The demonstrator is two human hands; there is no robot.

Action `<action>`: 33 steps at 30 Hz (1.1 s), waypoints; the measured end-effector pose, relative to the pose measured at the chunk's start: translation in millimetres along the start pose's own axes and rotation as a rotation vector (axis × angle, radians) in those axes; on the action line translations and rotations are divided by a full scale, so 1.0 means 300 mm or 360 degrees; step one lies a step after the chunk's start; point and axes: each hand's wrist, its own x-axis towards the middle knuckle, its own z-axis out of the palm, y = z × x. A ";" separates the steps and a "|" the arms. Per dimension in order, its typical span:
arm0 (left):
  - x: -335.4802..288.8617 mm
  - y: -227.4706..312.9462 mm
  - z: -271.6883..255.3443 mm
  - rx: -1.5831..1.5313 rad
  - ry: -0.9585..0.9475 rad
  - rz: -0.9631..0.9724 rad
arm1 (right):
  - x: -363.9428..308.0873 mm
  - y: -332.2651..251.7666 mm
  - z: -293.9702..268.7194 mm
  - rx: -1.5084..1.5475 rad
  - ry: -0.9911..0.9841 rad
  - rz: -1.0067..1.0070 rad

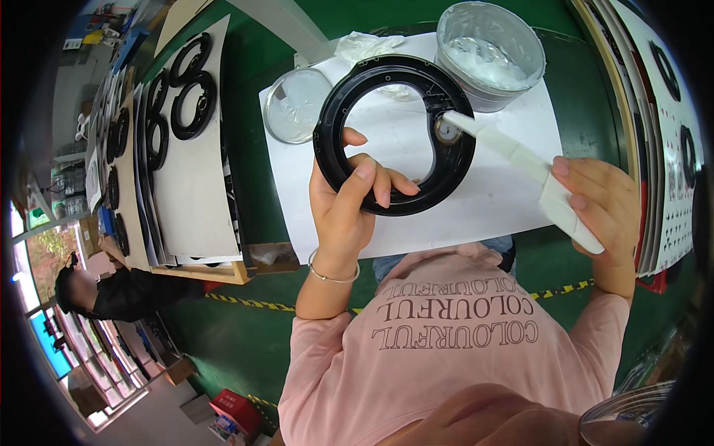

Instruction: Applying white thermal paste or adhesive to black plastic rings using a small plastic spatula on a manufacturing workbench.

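My left hand (349,195) grips a black plastic ring (454,167) by its lower left rim, with thumb and fingers closed round the band. The ring is held up above a white sheet (513,182). A wider section on its right side has a recess with a small pale round spot (448,131). In my right hand (601,204) is a long white plastic spatula-like tool (520,157), pinched near its broad end. Its narrow tip lies over the recess; whether it touches cannot be told.
Behind the ring stands a grey tub (487,97) of whitish, paste-like material. A round clear lid (286,111) and a crumpled white tissue (366,46) lie at the back left. Boards with black rings (195,104) lean left; another rack (654,134) stands right. A person in black (141,293) is far left.
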 end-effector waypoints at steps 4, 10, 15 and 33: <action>-0.002 -0.002 -0.008 -0.0024 -0.0004 0.0010 | -0.011 -0.002 -0.013 0.0035 -0.0022 0.0055; 0.001 -0.005 -0.010 -0.0015 -0.0003 0.0015 | -0.010 0.001 -0.002 0.0063 0.0043 0.0096; 0.001 -0.005 -0.005 0.0003 -0.0003 0.0020 | 0.004 0.001 0.002 -0.0009 0.0009 0.0035; 0.002 -0.020 -0.004 0.0119 -0.0032 0.0134 | 0.009 0.009 0.014 -0.0044 0.0017 0.0076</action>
